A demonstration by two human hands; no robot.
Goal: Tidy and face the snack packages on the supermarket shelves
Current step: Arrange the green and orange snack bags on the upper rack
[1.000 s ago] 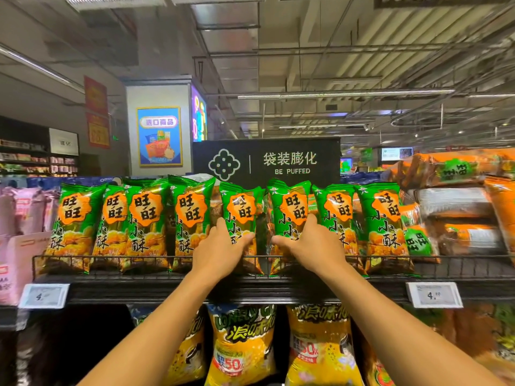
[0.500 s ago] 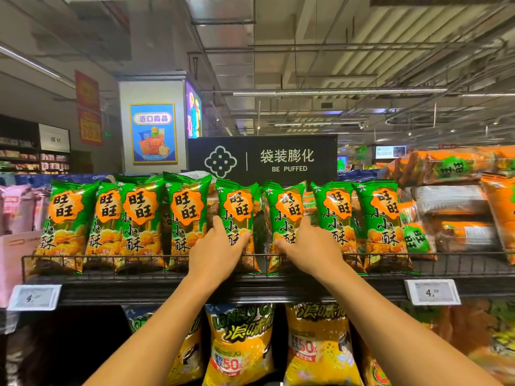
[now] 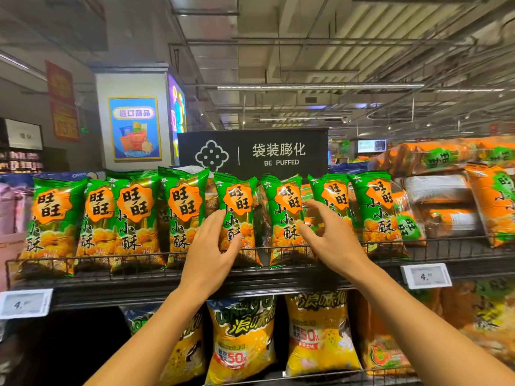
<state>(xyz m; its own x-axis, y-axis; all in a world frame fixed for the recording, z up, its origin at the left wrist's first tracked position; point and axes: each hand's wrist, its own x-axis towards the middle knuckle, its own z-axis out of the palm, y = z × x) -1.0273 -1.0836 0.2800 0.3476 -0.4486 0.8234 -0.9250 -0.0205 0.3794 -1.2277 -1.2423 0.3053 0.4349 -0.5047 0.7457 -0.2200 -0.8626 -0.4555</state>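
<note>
- The left hand (image 3: 207, 254) lies against the lower front of the fifth green bag (image 3: 237, 218), fingers loosely spread over it, thumb on its left edge; whether it truly grips is hard to say.
- The right hand (image 3: 331, 240) hovers with fingers spread and blurred in front of the sixth bag (image 3: 284, 218) and the seventh bag (image 3: 333, 201), holding nothing that I can see.
- The hands are apart, one bag's width between them.
- The green bags stand in a row on the top wire shelf (image 3: 459, 254), behind its low front rail (image 3: 139, 259), above the yellow bags (image 3: 239, 338) on the shelf below.
- Each bag's long axis runs up and down, printed face toward the aisle; the fifth and sixth lean slightly and turn a little off square, with a dark gap between them.
- Risk: a sideways push on one slick, puffy bag could probably topple its neighbours like dominoes, or tip one over the low rail onto the floor.
- Risk: squeezing hard may crush the contents.
- Farther right, orange multipacks (image 3: 446, 160) lie stacked on their sides; a nudged end bag could slide against them.
- Behind stands the black sign (image 3: 252, 154).
</note>
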